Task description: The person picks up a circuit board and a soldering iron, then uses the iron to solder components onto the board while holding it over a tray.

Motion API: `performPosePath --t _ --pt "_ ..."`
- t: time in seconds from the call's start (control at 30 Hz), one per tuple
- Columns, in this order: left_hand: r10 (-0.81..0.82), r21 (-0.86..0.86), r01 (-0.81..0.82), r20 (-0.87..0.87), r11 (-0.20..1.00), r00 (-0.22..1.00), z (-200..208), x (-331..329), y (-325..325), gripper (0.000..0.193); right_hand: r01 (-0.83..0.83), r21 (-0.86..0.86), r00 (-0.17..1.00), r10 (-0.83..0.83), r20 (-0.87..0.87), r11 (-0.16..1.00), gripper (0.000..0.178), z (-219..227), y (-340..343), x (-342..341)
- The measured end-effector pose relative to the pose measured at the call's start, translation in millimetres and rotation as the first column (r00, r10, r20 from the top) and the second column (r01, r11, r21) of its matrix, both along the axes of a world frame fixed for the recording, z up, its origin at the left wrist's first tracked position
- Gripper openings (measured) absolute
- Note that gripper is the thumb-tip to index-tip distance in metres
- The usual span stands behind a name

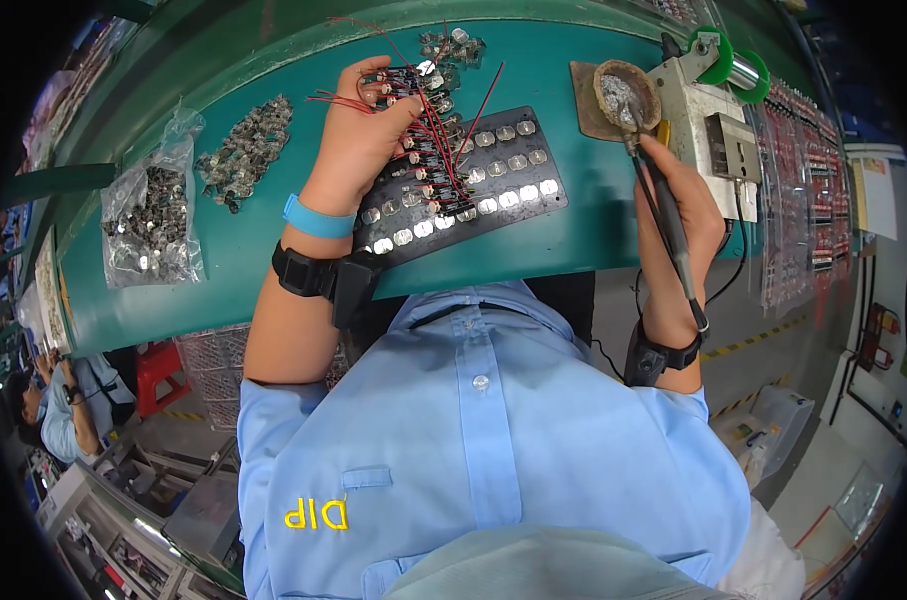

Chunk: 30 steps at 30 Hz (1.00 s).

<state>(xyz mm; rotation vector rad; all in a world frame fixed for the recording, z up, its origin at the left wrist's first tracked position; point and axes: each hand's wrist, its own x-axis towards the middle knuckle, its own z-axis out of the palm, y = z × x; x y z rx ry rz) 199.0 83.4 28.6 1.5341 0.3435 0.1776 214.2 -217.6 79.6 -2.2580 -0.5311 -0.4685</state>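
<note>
My left hand [361,140] is closed at the end of a row of small electronic parts with red wires [429,165], thumb pressed on top. This row lies across a black tray [533,174], which holds lines of shiny round metal pieces [518,161]. Loose red wires stick out beside my fingers. In my right hand [685,190] is a soldering iron [670,225], gripped like a pen. Its tip reaches into a round brown bowl [600,88] with silvery solder bits inside.
A solder wire spool [744,72] sits on a pale metal box [685,90] at the right. Small metal parts [248,150] lie piled on the green bench [303,250], beside a filled clear bag [153,225]. More parts [453,47] lie behind the tray. A co-worker [68,405] is at far left.
</note>
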Motion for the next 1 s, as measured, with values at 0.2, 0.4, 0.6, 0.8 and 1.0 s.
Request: performPosePath --t 0.2,0.4,0.6,0.8,1.0 --pt "-0.007 -0.006 0.007 -0.011 1.0 1.0 0.1 -0.1 0.7 0.06 -0.004 -0.025 0.999 0.003 -0.042 1.0 0.03 0.9 0.2 -1.1" --pt "-0.033 -0.013 0.033 0.002 0.999 0.999 4.5 -1.5 0.5 0.064 -0.038 0.214 0.982 0.077 -0.174 0.976 0.033 2.4 9.3 -7.1" --pt "-0.031 -0.071 0.035 0.049 0.997 0.998 5.3 -5.2 3.4 0.073 -0.294 0.333 0.882 0.389 -0.268 0.896 0.033 -8.4 35.5 -12.2" --pt "-0.046 -0.212 0.062 0.079 0.975 0.996 -0.2 -4.8 10.4 0.069 -0.453 0.166 0.89 0.434 0.137 0.876 0.03 -15.7 68.8 -0.9" --pt "-0.084 -0.33 0.085 0.016 0.94 0.996 0.9 -4.5 10.6 0.06 -0.449 0.219 0.892 0.419 0.171 0.866 0.034 -24.2 85.7 -0.3"
